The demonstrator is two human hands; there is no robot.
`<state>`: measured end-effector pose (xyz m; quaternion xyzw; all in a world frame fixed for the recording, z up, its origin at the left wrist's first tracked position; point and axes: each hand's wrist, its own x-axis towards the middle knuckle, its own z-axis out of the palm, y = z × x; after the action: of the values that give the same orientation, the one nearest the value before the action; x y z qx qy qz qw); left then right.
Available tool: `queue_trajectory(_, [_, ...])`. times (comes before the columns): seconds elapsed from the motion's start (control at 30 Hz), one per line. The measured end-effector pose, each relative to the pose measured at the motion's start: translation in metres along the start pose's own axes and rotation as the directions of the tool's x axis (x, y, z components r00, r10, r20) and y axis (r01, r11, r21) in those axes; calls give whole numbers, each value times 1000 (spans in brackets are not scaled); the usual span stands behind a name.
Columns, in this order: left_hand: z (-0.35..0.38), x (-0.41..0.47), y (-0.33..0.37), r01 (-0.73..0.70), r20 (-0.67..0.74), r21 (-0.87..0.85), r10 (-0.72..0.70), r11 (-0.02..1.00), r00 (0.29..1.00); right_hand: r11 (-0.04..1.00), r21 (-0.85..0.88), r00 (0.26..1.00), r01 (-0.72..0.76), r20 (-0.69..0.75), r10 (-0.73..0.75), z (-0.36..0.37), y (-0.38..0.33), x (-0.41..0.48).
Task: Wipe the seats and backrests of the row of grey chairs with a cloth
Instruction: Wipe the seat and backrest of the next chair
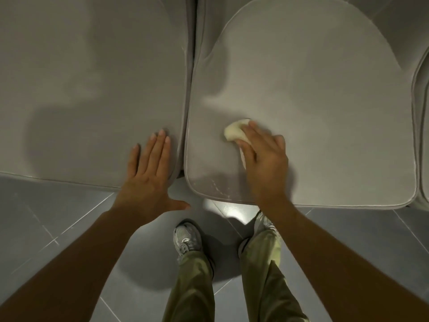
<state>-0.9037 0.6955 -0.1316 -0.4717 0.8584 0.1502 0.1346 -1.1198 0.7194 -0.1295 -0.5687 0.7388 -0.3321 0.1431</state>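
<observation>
Cloth (234, 132) on seat (325, 108) | right hand (264, 161) fingers grip it | left hand (148, 173) fingers flat on neighbouring seat (81, 84)

Seats in a row: left seat (81, 89) is sitting just beside middle seat (325, 101), with a third seat (423, 117) lying at the right edge. Left hand (148, 173) is resting flat on the left seat's front right corner. Right hand (264, 159) is holding the cloth (234, 133) on the middle seat's front left part. Floor (46, 228) is lying before the seats, with two shoes (186, 238) standing on it.
</observation>
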Motion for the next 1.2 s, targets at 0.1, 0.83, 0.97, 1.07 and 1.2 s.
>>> queue_trajectory(0.1, [2, -1, -3, -12, -7, -28, 12, 1000, 1000, 989, -101, 993, 107, 49, -103, 23, -20, -29])
queue_trajectory(0.83, [-1, 7, 29, -118, -81, -82, 112, 990, 990, 974, -31, 950, -225, -229, 212, -40, 25, -37])
queue_trajectory(0.97, [3, 18, 35, -143, -98, -18, 141, 990, 985, 955, -113, 943, -273, -228, 243, -25, 32, -53])
queue_trajectory(1.07, [6, 16, 29, -106, -101, 26, 108, 994, 989, 992, -113, 998, -63, -6, 63, 6, 5, -73])
queue_trajectory(1.2, [2, 5, 16, -26, -88, 30, 28, 999, 996, 986, 5, 973, 169, 161, -168, 1, -11, -85])
